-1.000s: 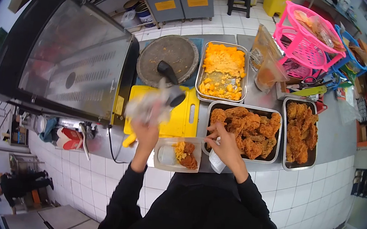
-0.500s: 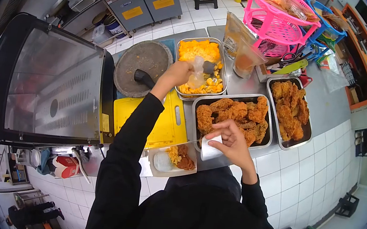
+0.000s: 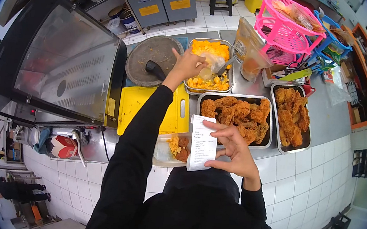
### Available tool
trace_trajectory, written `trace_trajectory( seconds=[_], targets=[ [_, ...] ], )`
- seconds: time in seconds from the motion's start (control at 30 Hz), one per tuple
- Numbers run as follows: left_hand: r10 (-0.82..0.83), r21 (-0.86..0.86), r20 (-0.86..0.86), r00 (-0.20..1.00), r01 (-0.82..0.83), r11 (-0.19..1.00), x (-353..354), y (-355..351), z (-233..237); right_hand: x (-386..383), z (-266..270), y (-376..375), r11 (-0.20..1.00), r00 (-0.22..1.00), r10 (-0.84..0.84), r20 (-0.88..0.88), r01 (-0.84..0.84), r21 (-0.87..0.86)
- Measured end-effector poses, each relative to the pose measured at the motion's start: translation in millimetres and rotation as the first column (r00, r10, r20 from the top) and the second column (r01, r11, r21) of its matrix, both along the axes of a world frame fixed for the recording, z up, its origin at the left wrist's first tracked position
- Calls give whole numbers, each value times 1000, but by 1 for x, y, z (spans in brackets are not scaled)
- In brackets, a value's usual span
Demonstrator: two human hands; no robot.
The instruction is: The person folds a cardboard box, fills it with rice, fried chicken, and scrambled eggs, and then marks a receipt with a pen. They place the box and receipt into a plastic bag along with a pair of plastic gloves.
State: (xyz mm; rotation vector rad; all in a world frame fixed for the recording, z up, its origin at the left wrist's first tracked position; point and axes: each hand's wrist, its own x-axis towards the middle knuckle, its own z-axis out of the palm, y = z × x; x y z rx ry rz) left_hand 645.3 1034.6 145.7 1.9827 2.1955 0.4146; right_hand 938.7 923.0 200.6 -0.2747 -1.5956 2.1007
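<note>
Right hand (image 3: 237, 154) pinches the receipt (image 3: 203, 146), thumb at its lower right edge, fingers at the upper right, printed side up to the wearer. Receipt sits just left of that hand and hides the right end of the food box (image 3: 166, 163); can't say if paper touches box. Left hand (image 3: 188, 67), ahead and to the left of the right one, is over the near-left part of the metal tray (image 3: 209, 91) of yellow-orange food (image 3: 205, 84). Thumb and a fingertip nearly meet at the clear plastic (image 3: 217, 60); other fingers splayed. Can't make out whether it grips the plastic or only touches it. Utensil (image 3: 228, 66) leans at the tray's right side, just right of the left hand. For handling, I'd pinch the receipt by its edge only, print unblocked, paper level enough to read, bottom edge kept off the food in the box. Left side: keep the plastic bunched up at the utensil's handle so loose film doesn't drag in the food, and let the handle bear on the rim, not slide in. Mind the sleeve too: left forearm passes above the yellow board (image 3: 146, 115), pestle (image 3: 156, 71) just left of the wrist, easy to knock.
</note>
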Motion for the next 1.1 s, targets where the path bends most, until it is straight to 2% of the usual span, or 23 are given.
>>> trace_trajectory(
  seconds=[0.03, 0.07, 0.13, 0.17, 0.2, 0.23, 0.27, 0.3, 0.33, 0.37, 0.4, 0.43, 0.47, 0.53, 0.6, 0.67, 0.7, 0.8, 0.93, 1.0, 1.1],
  targets=[
    [18, -5, -160, 987, -19, 1000, 3, -2, 10, 4, 2, -1, 1000, 1000, 7, -5, -7, 1],
    [24, -4, -164, 986, -25, 1000, 5, -9, 23, 8, 4, -2, 1000, 1000, 4, -24, -3, 12],
    [155, 204, 58, 986, -164, 965, 3, -36, 41, 19, 7, -3, 1000, 999, 1, -44, 0, 21],
    [105, 238, 311, 944, -185, 954, -8, -57, 42, 24, 9, -3, 1000, 998, 9, -62, -8, 27],
    [40, 262, 542, 839, -214, 941, -24, -86, 42, 28, 10, -3, 999, 997, 17, -79, -14, 31],
    [-25, 238, 654, 756, -175, 955, -43, -124, 42, 33, 11, -2, 999, 997, 19, -81, -17, 27],
    [-37, 257, 757, 653, -245, 935, -56, -168, 36, 38, 12, -1, 999, 996, 28, -85, -24, 47],
    [212, 73, 853, 477, -511, 857, -39, -215, 50, 41, 13, 0, 997, 995, 39, -91, -33, 68],
    [255, 106, 852, 457, -628, 771, -48, -261, 32, 45, 14, 2, 997, 995, 46, -93, -40, 67],
    [342, 48, 884, 317, -792, 609, -62, -308, -4, 49, 16, 2, 996, 994, 60, -96, -53, 74],
    [313, -17, 938, 148, -884, 468, -66, -350, -38, 52, 17, 3, 995, 992, 72, -100, -64, 81],
    [425, -142, 903, 68, -884, 445, -76, -394, -92, 55, 18, 3, 995, 992, 73, -103, -65, 78],
    [528, -262, 849, -6, -874, 410, -82, -421, -126, 57, 18, 4, 994, 990, 91, -108, -84, 74],
    [619, -406, 786, -3, -757, 512, 1, -395, -102, 59, 20, 4, 993, 988, 104, -112, -97, 70],
    [543, -423, 840, -5, -633, 649, 36, -370, -117, 61, 23, 1, 989, 986, 136, -97, -129, 71],
    [665, -470, 734, 138, -605, 643, 42, -353, -142, 62, 27, -3, 986, 986, 136, -98, -125, 109],
    [661, -359, 699, 273, -665, 655, 43, -347, -161, 62, 28, -5, 984, 988, 127, -87, -115, 133],
    [821, -241, 372, 433, -809, 536, 54, -323, -150, 62, 33, -12, 983, 993, 88, -75, -75, 166],
    [788, -216, 341, 512, -773, 596, 72, -326, -141, 64, 40, -22, 983, 995, 70, -65, -58, 176],
    [728, 89, 460, 508, -842, 531, 87, -339, -153, 66, 41, -23, 982, 995, 68, -66, -55, 182],
    [727, 149, 469, 501, -857, 494, 92, -363, -158, 72, 39, -22, 986, 995, 71, -71, -59, 158]
  ],
)
